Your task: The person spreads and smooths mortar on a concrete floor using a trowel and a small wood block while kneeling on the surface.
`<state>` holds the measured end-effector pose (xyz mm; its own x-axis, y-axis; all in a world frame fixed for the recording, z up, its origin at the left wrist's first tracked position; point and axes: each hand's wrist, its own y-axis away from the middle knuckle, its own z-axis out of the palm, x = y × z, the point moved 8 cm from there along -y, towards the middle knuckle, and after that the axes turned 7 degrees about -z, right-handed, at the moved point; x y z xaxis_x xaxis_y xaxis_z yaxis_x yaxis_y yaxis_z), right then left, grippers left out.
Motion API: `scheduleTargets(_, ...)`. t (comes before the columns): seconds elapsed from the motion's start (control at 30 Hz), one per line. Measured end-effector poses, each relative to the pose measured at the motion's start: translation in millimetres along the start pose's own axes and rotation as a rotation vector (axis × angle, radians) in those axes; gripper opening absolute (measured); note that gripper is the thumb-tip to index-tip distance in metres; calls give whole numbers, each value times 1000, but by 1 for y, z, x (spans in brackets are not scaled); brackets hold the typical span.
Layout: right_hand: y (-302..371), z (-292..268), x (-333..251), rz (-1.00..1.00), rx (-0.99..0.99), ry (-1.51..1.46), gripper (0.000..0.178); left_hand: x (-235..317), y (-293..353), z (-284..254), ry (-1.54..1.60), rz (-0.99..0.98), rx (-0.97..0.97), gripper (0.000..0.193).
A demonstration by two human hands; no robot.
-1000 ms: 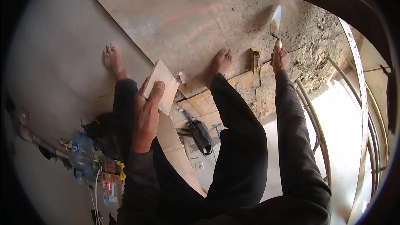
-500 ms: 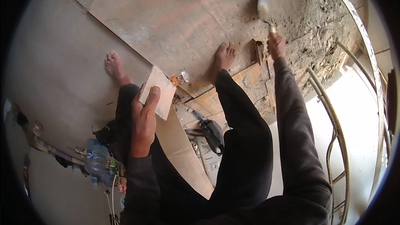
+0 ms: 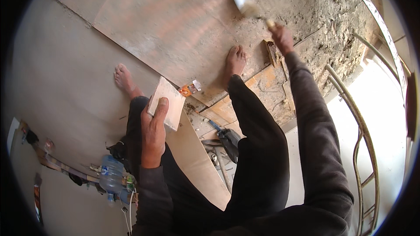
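Hands are apart. The left hand (image 3: pixel 154 137) is clamped on a pale, flat tile (image 3: pixel 169 102), held in front of the body. The right hand (image 3: pixel 283 39) is closed around the handle of a trowel (image 3: pixel 250 9), its blurred blade beyond the right foot (image 3: pixel 236 61); contact with the dusty floor (image 3: pixel 175 30) cannot be determined. Step in hand, as judged: trowel work. The next move calls for a firm grip, clear of the foot.

Bottle label (image 3: pixel 105 171), orange-white packet (image 3: pixel 188 89) — both illegible.
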<state>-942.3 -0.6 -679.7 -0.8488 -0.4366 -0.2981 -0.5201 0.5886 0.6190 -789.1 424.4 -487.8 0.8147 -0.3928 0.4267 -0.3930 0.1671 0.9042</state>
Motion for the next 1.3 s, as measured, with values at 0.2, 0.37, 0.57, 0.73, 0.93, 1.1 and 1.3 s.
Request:
scheduleTargets(0.2,-1,-39,27,74,141,-328,33,-2,2,-12,5,-19,40,37)
scheduleTargets(0.37,-9,-6,-18,-189,8,-119,31,-6,-2,-3,19,-35,-2,38)
scheduleTargets(0.57,-38,-66,-7,53,246,325,36,-7,-1,-6,21,-13,12,37)
scheduleTargets(0.73,5,-68,-24,-23,140,548,29,4,4,-13,-22,7,36,37)
scheduleTargets(0.93,39,-39,-9,-616,390,823,20,3,1,-13,-19,28,16,37)
scheduleTargets(1.1,21,-78,33,-5,276,658,22,3,2,-21,-21,11,36,37)
scheduleTargets(1.3,75,-20,-3,-319,30,536,21,6,3,-24,-16,11,11,36)
